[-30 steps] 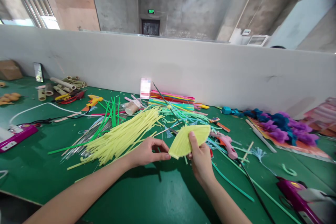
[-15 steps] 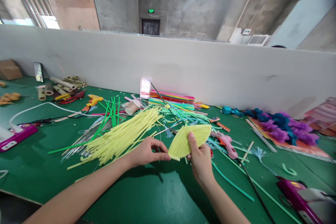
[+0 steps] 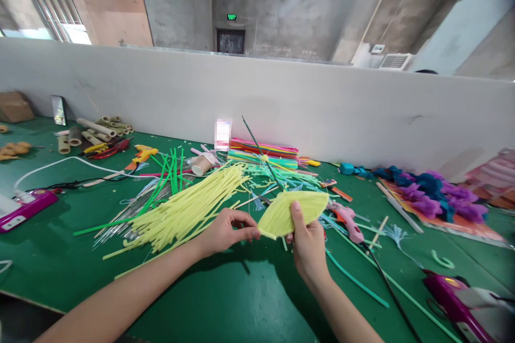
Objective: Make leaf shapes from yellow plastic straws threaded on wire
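I've the fan [image 3: 276, 218] near ctr, above the table [image 3: 249, 300], L hand [image 3: 228, 231] at its left corner, R hand [image 3: 308, 244] on its right part. Pile [image 3: 193, 201] lies left of the fan, just beyond L hand. Far ctr, a bundle [image 3: 263, 147] sits by the partition [image 3: 322, 96]. Left side: strip [image 3: 34, 210]; farther back, tubes [image 3: 100, 129], w/ phone [image 3: 59, 111] & box [image 3: 15, 107] left of them. One gun [image 3: 145, 154] is btwn tubes & pile; other gun [image 3: 350, 222], right of R hand. Right: far, flowers [image 3: 438, 195] on a sheet [image 3: 488, 233]; near, 2nd strip [image 3: 453, 300]. Door [image 3: 230, 42]: behind partition.
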`<state>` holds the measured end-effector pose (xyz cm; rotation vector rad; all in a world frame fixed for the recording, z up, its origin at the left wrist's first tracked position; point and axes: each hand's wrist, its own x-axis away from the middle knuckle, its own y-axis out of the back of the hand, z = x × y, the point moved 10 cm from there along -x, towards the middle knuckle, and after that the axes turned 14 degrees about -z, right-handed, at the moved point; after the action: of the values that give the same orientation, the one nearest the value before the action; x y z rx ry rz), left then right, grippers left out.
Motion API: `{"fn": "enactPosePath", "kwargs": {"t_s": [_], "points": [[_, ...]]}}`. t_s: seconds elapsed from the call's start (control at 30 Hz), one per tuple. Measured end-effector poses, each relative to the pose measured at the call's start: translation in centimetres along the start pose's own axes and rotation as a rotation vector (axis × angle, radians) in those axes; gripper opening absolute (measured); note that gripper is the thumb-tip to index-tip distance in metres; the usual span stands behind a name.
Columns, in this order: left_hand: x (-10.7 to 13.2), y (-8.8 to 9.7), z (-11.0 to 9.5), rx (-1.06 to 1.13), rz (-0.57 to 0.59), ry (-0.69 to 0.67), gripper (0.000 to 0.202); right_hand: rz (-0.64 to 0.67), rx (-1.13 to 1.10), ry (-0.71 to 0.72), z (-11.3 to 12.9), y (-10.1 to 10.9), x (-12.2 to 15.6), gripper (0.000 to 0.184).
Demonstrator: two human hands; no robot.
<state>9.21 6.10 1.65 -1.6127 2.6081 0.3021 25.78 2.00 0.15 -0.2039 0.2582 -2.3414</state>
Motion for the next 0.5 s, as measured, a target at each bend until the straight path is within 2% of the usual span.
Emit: {"fn": "enactPosePath", "kwargs": {"t_s": [0.2, 0.37, 0.5], "points": [[0.0, 0.5, 0.2, 0.025, -0.040, 0.029, 0.029, 0.182, -0.067, -0.056, 0.2, -2.0, 1.0, 0.042], [-0.2, 0.6, 0.4, 0.103, -0.072, 0.036, 0.032, 0.267, -0.182, -0.163, 0.1, -3.0, 2.0, 0.045], [-0.4, 0.9, 0.4, 0.131, -0.102, 0.025, 0.031, 0.308, -0.224, -0.179, -0.1, -3.3, 2.2, 0.039]]}}
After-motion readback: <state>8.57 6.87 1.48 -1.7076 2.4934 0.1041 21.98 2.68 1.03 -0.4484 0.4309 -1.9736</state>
